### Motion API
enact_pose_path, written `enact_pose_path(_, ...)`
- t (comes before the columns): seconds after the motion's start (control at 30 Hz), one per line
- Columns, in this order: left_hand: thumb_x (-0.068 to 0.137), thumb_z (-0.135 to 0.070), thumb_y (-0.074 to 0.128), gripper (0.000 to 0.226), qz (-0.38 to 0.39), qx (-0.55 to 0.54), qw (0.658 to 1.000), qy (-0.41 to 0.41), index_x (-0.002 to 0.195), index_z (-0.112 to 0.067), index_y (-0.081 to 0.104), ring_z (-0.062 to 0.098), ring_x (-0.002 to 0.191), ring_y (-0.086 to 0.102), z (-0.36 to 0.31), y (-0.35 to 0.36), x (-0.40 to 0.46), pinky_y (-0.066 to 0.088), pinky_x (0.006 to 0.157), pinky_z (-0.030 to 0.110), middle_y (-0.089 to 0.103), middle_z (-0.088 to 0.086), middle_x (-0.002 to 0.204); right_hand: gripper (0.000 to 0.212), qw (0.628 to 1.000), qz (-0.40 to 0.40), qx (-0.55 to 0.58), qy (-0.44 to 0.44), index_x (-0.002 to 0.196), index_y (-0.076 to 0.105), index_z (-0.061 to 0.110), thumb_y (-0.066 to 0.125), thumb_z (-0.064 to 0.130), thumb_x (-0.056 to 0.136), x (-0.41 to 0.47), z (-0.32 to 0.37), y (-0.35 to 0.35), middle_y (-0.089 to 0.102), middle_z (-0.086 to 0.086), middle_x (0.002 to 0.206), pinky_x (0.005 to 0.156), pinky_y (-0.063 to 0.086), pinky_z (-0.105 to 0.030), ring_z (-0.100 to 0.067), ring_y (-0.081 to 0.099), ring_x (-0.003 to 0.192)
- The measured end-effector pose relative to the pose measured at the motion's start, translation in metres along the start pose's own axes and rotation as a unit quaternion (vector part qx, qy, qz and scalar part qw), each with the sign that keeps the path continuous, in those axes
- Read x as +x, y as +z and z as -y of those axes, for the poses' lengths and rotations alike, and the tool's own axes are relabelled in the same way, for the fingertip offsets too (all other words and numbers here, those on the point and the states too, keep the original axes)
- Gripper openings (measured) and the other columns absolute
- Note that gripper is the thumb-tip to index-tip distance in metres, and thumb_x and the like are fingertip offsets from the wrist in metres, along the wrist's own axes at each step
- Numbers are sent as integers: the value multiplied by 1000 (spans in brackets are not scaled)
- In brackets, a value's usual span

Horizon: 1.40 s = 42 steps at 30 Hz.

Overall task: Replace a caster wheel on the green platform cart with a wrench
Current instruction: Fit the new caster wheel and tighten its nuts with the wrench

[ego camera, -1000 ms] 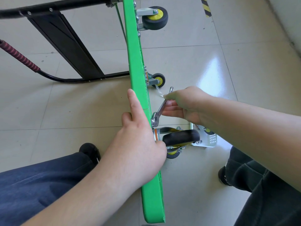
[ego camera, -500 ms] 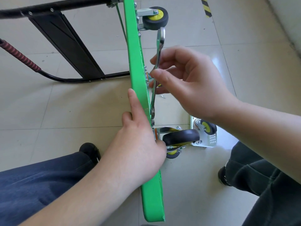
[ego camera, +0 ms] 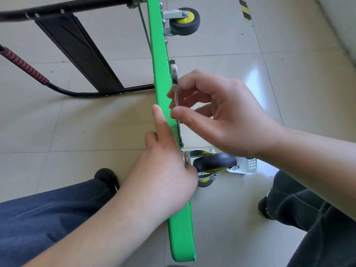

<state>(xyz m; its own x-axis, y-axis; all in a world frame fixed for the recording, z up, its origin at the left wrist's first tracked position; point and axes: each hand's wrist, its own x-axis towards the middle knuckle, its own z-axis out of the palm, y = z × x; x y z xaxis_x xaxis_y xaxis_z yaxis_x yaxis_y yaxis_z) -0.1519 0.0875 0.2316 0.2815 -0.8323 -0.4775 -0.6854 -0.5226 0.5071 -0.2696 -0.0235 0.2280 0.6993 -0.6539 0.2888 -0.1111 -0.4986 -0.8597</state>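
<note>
The green platform cart [ego camera: 181,228] stands on its side edge on the floor, its underside facing right. My left hand [ego camera: 165,170] grips the deck edge beside the near black caster wheel [ego camera: 214,162], index finger stretched along the edge. My right hand [ego camera: 217,116] pinches a silver wrench [ego camera: 175,87] between thumb and fingers. The wrench lies almost parallel to the deck, its lower jaw down at the caster's mounting plate [ego camera: 185,157]. Another caster [ego camera: 185,21] with a yellow hub sits at the far end.
The cart's black folded handle [ego camera: 77,47] lies on the tiled floor to the left. A white plastic tray [ego camera: 248,166] with small nuts sits behind the near wheel, a loose caster [ego camera: 206,181] beneath. My knees and shoes flank the cart. Yellow-black tape [ego camera: 244,8] marks the far floor.
My right hand swung the wrench handle from out to the right up and over until it lies close along the deck. My left hand has held still on the deck edge.
</note>
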Motion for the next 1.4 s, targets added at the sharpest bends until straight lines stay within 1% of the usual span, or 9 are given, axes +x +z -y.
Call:
enact_pose_path(0.17, 90, -24, 59, 120, -3, -12, 1000, -4, 147, -38, -45, 18, 70, 57, 0, 0, -1, 40, 51, 32, 31, -1, 138, 14, 1000, 12, -13, -15, 104, 63, 5, 70, 11, 94, -10, -4, 0, 70, -9, 96, 74, 62, -38, -21, 71, 91)
enact_pose_path(0.3, 92, -24, 58, 118, -4, -8, 1000, -7, 148, -37, -45, 19, 72, 59, 0, 0, 0, 44, 53, 35, 29, -3, 142, 13, 1000, 6, 9, 5, 105, 63, 12, 70, 14, 95, -10, -8, 3, 70, -5, 97, 75, 62, -42, -22, 71, 96)
enact_pose_path(0.47, 91, -28, 62, 120, -7, -1, 1000, -1, 149, -35, -43, 26, 92, 65, -1, -1, 0, 56, 73, 44, 26, -3, 152, 9, 998, -28, 29, 38, 104, 64, 17, 69, 16, 96, 0, -15, 8, 66, 3, 91, 73, 63, -46, -22, 71, 90)
enact_pose_path(0.53, 91, -30, 62, 120, -4, 7, 1000, -6, 150, -33, -43, 27, 91, 63, -1, -1, 0, 52, 70, 39, 26, -3, 153, 9, 995, -42, 45, 73, 105, 65, 17, 68, 18, 96, 6, -19, 10, 67, 5, 89, 75, 63, -46, -23, 73, 86)
enact_pose_path(0.67, 91, -31, 62, 120, -2, 6, 1000, -14, 150, -33, -43, 25, 87, 59, 0, 0, 0, 46, 67, 36, 26, -2, 152, 14, 984, -64, 89, 138, 109, 70, 11, 68, 18, 96, 15, -25, 14, 72, -7, 93, 71, 65, -39, -29, 73, 86)
enact_pose_path(0.83, 91, -30, 62, 120, -2, 10, 1000, -11, 150, -34, -43, 25, 88, 61, -1, -1, 0, 47, 68, 36, 27, -1, 151, 14, 978, -87, 87, 169, 109, 71, 6, 68, 14, 98, 20, -27, 17, 70, -7, 89, 67, 65, -33, -14, 68, 82)
enact_pose_path(1.07, 92, -30, 60, 119, 6, 19, 1000, -21, 149, -32, -45, 18, 78, 55, -1, -1, 0, 35, 53, 26, 24, -2, 154, 14, 946, -107, 138, 272, 105, 68, 3, 68, 16, 99, 29, -37, 21, 63, -7, 87, 67, 65, -38, -12, 66, 71)
enact_pose_path(1.23, 92, -31, 61, 120, 3, 21, 999, -23, 148, -31, -46, 21, 82, 55, -1, -1, 0, 37, 60, 32, 25, -3, 155, 15, 924, -98, 171, 326, 104, 68, 3, 67, 16, 99, 36, -43, 22, 65, -10, 92, 65, 64, -35, -15, 66, 71)
enact_pose_path(1.4, 93, -31, 61, 121, 4, 21, 999, -25, 148, -31, -46, 21, 81, 56, -2, 0, 1, 36, 57, 31, 26, -3, 154, 19, 902, -88, 188, 378, 104, 68, 0, 68, 18, 99, 40, -55, 23, 68, -23, 105, 70, 65, -42, -24, 68, 77)
